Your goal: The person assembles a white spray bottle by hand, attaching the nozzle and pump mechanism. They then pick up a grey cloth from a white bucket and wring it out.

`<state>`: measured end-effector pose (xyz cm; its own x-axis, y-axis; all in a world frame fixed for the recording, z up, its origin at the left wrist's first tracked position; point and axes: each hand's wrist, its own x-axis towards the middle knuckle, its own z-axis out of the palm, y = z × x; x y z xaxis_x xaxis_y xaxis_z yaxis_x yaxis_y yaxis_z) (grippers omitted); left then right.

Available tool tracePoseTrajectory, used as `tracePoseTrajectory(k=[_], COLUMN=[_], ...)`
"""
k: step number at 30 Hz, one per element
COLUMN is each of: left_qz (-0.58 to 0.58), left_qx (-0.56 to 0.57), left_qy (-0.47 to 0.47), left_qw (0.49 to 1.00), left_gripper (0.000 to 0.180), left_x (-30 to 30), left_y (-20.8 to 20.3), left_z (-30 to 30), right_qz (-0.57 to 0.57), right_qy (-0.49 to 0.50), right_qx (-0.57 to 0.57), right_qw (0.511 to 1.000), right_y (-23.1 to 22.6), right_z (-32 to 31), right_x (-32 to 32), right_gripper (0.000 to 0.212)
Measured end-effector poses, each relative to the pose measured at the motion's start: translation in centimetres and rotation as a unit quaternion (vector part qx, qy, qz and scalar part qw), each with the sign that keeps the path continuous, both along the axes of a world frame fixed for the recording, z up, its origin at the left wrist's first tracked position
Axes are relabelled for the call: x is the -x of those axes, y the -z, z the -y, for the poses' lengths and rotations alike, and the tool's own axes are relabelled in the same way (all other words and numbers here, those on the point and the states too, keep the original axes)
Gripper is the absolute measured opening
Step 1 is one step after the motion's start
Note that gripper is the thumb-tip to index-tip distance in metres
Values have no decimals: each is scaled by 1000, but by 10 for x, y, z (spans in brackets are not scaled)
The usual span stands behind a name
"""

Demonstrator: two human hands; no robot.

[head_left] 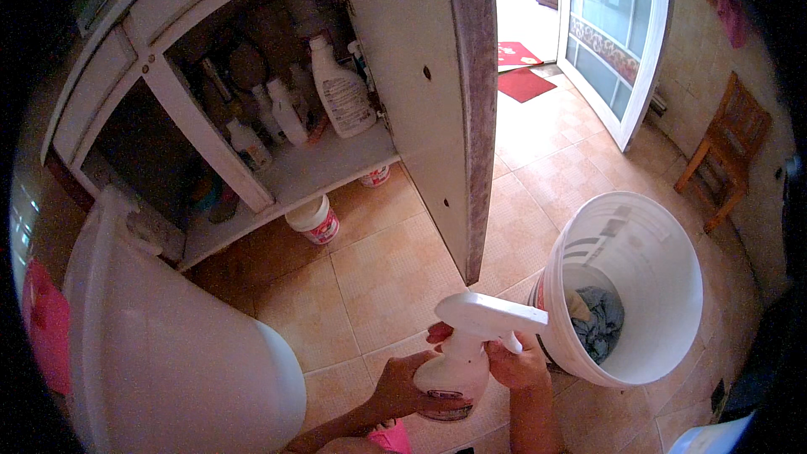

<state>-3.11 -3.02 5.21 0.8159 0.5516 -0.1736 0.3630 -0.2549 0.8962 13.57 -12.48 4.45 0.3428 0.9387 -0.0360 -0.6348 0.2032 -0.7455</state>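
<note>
A white spray bottle (454,372) is held upright, slightly tilted, in front of me. Its white trigger head (487,316) points to the right. My left hand (403,387) wraps round the bottle's body from the left. On the other side, my right hand (517,367) grips near the neck, just under the trigger; its fingertips are partly hidden behind the bottle. Right of the hands stands a big white bucket (664,311) with a grey-blue cloth (598,328) at the bottom.
An open cabinet (294,181) at the far left holds several bottles (343,88). Its swung-out door (420,76) rises ahead. A large white container (185,345) fills the near left. Small tubs (313,220) sit beneath the cabinet. A wooden chair (727,151) stands right, by a glass door (614,25).
</note>
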Motion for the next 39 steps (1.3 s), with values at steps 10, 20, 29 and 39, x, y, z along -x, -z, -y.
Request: tracePoseTrajectory(k=[10,20,29,39], left_qz=[-17,-15,-54,11], left_qx=[-121,3,-98,-101], left_qy=[-31,36,-72,-55], left_qw=[992,999,991,993], left_gripper=[60,61,65,64], left_x=[0,-1,5,2], left_y=[-11,-17,15,4], left_z=[1,-1,-2,-1], right_qz=[65,-62,104,75], right_qy=[49,-75,50,3], right_qx=[23,-65,-23,-77], right_qw=[996,993,993,994], right_y=[-25,2,-41,-6], right_z=[-17,-16,-23,-20], right_x=[16,0,13,-2], right_gripper=[43,43,58,56])
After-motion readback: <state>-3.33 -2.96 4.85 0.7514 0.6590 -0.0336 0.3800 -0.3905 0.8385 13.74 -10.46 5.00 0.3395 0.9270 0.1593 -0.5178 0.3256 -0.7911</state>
